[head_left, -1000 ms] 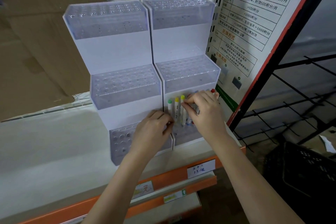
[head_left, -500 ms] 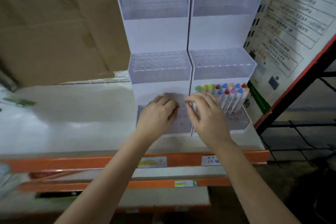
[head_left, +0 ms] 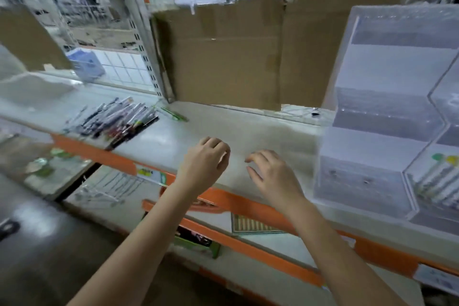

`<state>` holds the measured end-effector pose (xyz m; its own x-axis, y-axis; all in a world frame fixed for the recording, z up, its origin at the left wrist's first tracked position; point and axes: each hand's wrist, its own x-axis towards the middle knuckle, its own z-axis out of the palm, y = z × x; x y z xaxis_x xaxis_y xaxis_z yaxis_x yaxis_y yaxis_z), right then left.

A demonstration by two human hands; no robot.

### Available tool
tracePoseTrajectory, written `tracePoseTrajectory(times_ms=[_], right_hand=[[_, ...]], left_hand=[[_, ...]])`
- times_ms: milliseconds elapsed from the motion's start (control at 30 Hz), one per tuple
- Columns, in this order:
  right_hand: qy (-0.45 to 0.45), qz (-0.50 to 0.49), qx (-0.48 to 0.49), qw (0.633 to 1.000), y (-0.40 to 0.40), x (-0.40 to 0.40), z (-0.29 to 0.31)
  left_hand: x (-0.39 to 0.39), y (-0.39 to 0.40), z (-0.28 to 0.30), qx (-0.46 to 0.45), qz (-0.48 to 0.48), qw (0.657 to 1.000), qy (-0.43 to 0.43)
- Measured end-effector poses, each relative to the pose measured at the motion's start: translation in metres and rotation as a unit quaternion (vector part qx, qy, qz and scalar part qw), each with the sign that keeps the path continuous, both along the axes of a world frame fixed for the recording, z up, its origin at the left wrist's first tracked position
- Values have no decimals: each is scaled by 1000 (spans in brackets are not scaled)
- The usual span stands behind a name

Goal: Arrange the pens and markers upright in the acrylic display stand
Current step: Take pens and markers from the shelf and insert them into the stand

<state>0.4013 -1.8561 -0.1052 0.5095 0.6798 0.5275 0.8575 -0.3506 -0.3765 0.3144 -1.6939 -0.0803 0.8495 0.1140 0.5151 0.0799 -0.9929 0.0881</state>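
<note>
A grey shelf (head_left: 248,129) with an orange front edge is seen, backed by cardboard (head_left: 223,57). The tiered acrylic display stand (head_left: 377,112) is set at its right end, with capped markers (head_left: 439,181) held upright in its lowest tier. A pile of pens (head_left: 111,119) is laid at the left, well apart. Both the left hand (head_left: 203,161) and right hand (head_left: 273,176) are held above the shelf, fingers loosely curled, nothing gripped.

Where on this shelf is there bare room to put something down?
Bare shelf runs from the pen pile and loose green pen to the acrylic stand, under both empty hands. Crowded: the pile at left, the stands at right.
</note>
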Motion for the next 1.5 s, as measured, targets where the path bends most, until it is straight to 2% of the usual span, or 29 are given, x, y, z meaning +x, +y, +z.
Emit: tracePoseTrajectory(times_ms=[200, 367, 500, 733, 833, 967, 1167, 1333, 1433, 1500], right_hand=[[66, 44, -58, 995, 108, -30, -7], [92, 43, -89, 991, 169, -35, -14], [99, 29, -110, 989, 205, -18, -15], [112, -17, -116, 987, 271, 33, -14], [107, -35, -137, 984, 293, 51, -17], [89, -46, -179, 979, 307, 67, -28], [77, -86, -185, 976, 316, 76, -36], [140, -119, -133, 974, 312, 76, -29], [233, -137, -32, 962, 304, 71, -13], [303, -155, 59, 938, 298, 65, 1]], left_hand=[[-45, 94, -4, 9, 28, 997, 65], [-53, 152, -9, 11, 35, 996, 82], [-40, 189, -14, 12, 51, 993, 110], [4, 249, -18, -33, 136, 974, 178], [22, 270, -22, -19, 156, 967, 199], [40, 285, -27, -54, 188, 954, 225], [55, 291, -25, -72, 203, 944, 248], [57, 301, -22, -119, 170, 943, 259], [55, 307, -14, -186, 121, 940, 257], [55, 310, -5, -244, 82, 939, 230]])
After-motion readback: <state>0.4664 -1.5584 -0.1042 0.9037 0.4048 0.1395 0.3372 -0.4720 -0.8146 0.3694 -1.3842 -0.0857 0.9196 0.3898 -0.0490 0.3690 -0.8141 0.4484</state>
